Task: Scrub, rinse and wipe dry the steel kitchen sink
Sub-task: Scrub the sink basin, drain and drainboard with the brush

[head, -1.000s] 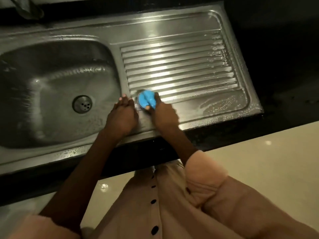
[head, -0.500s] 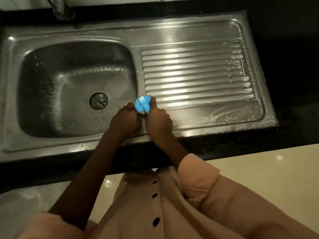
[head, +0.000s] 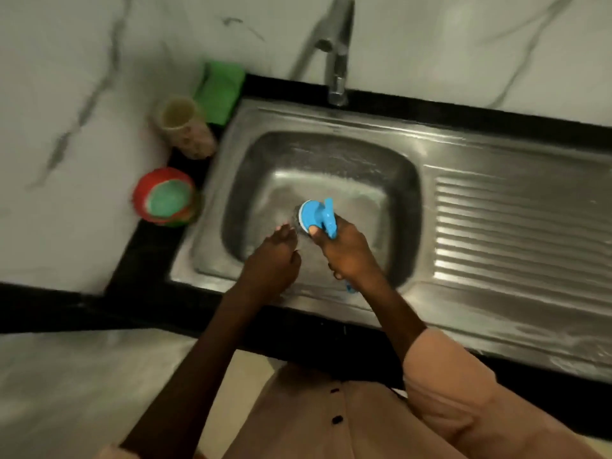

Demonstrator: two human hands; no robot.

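Dim, warm lighting. White marble-look wall point(head: 463, 44) with grey veining behind the basin, continuing down the left side. Black countertop point(head: 139, 260) as a dark band bordering the steel. Pale glossy floor tile point(head: 82, 392) at lower left, blurred. Chrome tap point(head: 337, 71) standing at the back edge, spout pointing down.

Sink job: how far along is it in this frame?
Scrubbing stage. Right hand grips the blue scrubber over the basin; left hand is beside it, empty. The draining board looks wet, probably already scrubbed. No water runs from the tap, so rinsing and wiping dry remain.
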